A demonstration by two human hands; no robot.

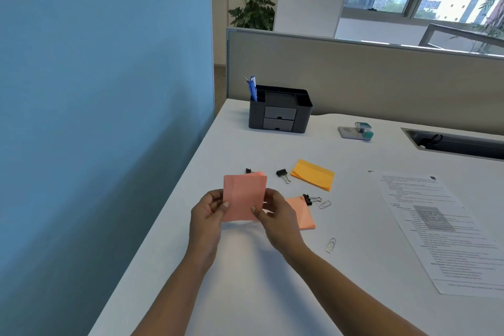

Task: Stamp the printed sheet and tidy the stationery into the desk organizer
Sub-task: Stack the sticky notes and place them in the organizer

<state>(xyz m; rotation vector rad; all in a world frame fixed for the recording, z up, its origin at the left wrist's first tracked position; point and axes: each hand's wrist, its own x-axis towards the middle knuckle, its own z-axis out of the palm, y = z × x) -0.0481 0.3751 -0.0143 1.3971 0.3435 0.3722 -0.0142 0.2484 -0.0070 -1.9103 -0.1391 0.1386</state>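
Note:
My left hand [208,211] and my right hand [275,213] both hold a pink sticky-note pad [244,194] upright above the white desk [245,267], thumbs on its front face. A second pink pad [302,213] lies flat just right of my right hand. An orange pad [313,174] lies further back. The dark grey desk organizer [281,110] stands at the back with two drawers and blue pens [253,88] in its left slot. The printed sheet [441,229] lies at the right. A teal and grey stamp [357,131] sits behind it.
Black binder clips [282,173] [308,198] [248,171] and two paper clips [330,245] [325,204] are scattered around the pads. A cable slot [452,144] is cut into the desk at the right. A beige partition [354,76] backs the desk; the desk's left edge drops off beside a blue wall.

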